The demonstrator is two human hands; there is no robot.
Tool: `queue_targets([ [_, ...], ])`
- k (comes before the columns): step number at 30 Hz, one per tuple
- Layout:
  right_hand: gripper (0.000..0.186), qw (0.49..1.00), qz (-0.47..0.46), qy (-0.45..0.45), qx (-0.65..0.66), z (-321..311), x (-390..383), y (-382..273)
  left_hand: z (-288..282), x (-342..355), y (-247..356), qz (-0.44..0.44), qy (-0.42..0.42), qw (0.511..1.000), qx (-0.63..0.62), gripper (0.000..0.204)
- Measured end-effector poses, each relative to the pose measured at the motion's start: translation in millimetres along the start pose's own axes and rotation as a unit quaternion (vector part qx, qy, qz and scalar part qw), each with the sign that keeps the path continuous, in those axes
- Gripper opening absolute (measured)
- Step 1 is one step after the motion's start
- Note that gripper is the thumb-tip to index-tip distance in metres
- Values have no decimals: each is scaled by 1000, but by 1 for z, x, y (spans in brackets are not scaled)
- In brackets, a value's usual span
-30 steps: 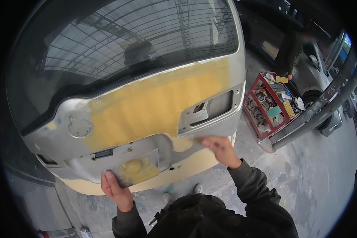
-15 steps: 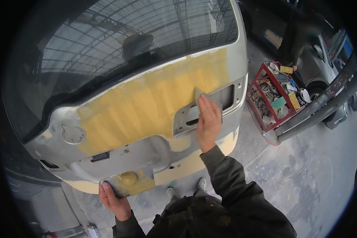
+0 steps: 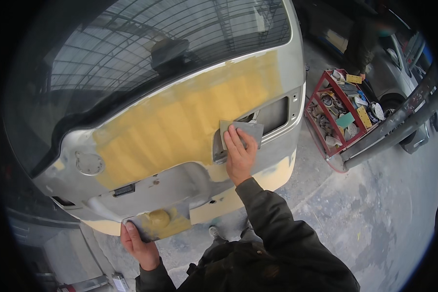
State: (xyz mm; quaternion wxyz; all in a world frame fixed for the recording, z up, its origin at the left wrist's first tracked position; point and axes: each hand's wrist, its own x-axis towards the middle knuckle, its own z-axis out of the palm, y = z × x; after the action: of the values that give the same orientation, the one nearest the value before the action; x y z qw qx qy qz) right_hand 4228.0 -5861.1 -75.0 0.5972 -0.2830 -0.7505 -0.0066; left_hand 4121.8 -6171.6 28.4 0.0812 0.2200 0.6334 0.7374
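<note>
My right hand [image 3: 241,153] is closed on a flat grey putty spreader [image 3: 253,134], fingers laid straight along its face, probably to spread the pressure evenly; I cannot see where my thumb sits. The spreader is over the right half of the van tailgate [image 3: 173,185]; whether its edge touches the metal, I cannot tell. My left hand [image 3: 138,246] pinches one corner of a mixing board [image 3: 182,224] in front of the tailgate's lower left, thumb on top. Held by the corner, its face seems left free for the mound of yellow putty [image 3: 157,219] near its middle. A broad yellow filler band [image 3: 170,121] crosses the tailgate, bounded above by its rear window [image 3: 112,63] and at right by its lamp opening [image 3: 277,117], whose rim could snag the spreader. Right of the tailgate, concrete floor [image 3: 336,209] gives my elbow room, short of a cluttered red tool cart [image 3: 317,92]
</note>
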Motion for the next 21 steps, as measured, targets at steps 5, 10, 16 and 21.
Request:
queue_targets([
  [5,38,1000,2,11,2,6,-16,4,-10,1,6,2,-22,1000,15,34],
  [10,40,1000,3,10,-16,2,-3,-3,-16,-2,6,-4,-14,1000,15,34],
  [16,42,999,-21,10,-50,12,-10,8,-11,0,8,-3,-12,1000,13,34],
  [21,38,1000,-18,-7,4,-2,-23,6,-9,0,9,-4,-35,999,5,33],
])
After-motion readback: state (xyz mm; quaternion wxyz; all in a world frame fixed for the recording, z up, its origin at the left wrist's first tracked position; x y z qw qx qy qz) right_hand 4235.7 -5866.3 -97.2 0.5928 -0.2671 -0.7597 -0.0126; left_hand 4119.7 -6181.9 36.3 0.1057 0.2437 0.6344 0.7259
